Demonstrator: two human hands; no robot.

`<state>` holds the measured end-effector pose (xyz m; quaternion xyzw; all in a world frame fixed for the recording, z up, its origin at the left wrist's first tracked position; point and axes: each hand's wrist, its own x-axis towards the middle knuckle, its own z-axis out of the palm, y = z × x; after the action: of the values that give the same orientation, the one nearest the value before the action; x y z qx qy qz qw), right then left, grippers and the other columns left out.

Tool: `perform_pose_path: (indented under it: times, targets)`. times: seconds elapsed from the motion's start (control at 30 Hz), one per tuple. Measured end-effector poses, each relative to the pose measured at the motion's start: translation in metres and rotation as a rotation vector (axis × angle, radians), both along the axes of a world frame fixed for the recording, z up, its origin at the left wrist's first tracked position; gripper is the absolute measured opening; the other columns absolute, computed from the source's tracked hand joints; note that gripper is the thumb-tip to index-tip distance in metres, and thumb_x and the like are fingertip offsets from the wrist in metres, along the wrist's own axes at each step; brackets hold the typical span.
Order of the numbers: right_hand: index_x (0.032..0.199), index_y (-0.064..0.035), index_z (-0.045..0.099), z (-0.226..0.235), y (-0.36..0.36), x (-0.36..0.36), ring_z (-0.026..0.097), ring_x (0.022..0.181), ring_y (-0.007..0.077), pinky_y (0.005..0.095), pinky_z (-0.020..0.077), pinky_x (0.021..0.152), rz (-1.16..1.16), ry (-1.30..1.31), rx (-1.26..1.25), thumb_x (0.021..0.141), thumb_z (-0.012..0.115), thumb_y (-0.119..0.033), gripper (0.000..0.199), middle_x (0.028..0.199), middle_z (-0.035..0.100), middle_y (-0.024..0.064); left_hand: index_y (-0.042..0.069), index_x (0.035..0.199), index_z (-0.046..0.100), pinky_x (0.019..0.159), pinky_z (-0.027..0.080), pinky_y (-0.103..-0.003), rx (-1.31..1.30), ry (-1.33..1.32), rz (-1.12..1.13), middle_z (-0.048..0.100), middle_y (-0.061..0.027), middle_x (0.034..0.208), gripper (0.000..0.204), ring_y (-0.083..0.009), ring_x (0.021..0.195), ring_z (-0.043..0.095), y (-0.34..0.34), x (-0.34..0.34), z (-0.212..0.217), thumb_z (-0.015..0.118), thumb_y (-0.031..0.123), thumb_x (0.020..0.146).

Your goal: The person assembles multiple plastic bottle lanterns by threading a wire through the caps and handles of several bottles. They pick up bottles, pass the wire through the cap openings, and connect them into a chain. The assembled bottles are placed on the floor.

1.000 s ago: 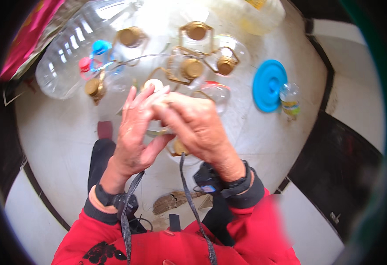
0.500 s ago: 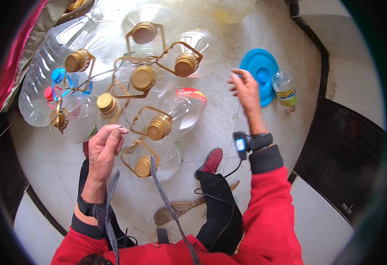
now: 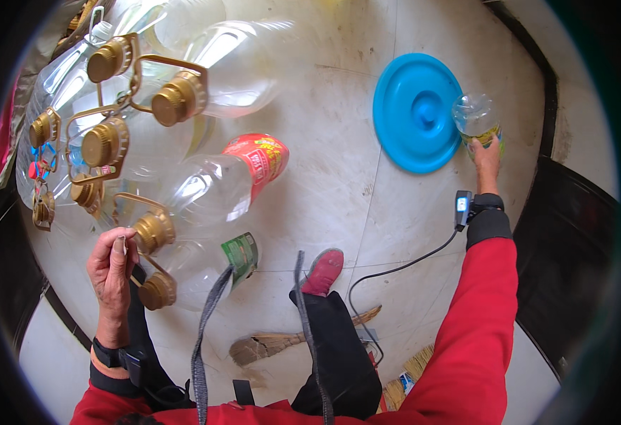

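Observation:
My right hand (image 3: 486, 157) is wrapped around the lower part of a small clear plastic bottle (image 3: 475, 110) with a yellow-green label, beside a round blue lid (image 3: 402, 117). On the left, my left hand (image 3: 114, 273) is closed, thumb and finger pinched together; what they hold is too small to make out. Its fingertips are next to the gold cap (image 3: 153, 230) of a big clear jug (image 3: 207, 188) with a red label. Several similar jugs with gold caps and looped handles lie bunched around it, including a jug with a green label (image 3: 241, 255) nearest me.
A worn broom (image 3: 271, 346) lies on the pale tiled floor (image 3: 324, 170) near my red shoe (image 3: 323, 271). Dark skirting (image 3: 550, 106) runs along the right wall. A black cable (image 3: 402, 269) trails from my right wrist. Two grey straps (image 3: 207, 340) hang in front of me.
My right hand has moved right and taken hold of the small bottle. My left hand stays pinched near the jugs. The view has shifted to the right, bringing the lid closer.

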<state>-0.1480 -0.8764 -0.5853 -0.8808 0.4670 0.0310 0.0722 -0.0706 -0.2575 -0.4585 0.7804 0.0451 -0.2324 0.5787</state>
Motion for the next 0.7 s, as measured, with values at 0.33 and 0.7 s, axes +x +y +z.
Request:
perform_pose_path:
  times: [0.33,0.7]
  targets:
    - [0.129,-0.0081,0.030,-0.037,-0.072,-0.010,0.037,0.116,0.0351,0.0387,0.0312,0.096,0.053,-0.033,0.087,0.067,0.063,-0.018,0.072,0.126,0.037,0.0209,0.005,0.102,0.055,0.049,0.022,-0.015,0.170,-0.078,0.048,0.040,0.0065,0.064,0.021,-0.0011,0.055,0.030,-0.022,-0.001,-0.003,0.044,0.018,0.091]
    - [0.131,-0.0057,0.026,-0.063,-0.116,0.000,0.031,0.121,0.0344,0.0395,0.0270,0.099,0.065,0.028,0.154,0.066,0.060,-0.018,0.074,0.129,0.033,0.0227,0.004,0.104,0.056,0.049,0.021,-0.016,0.259,-0.108,0.074,0.042,0.0067,0.066,0.022,-0.0009,0.055,0.029,-0.028,-0.001,0.001,0.045,0.017,0.090]
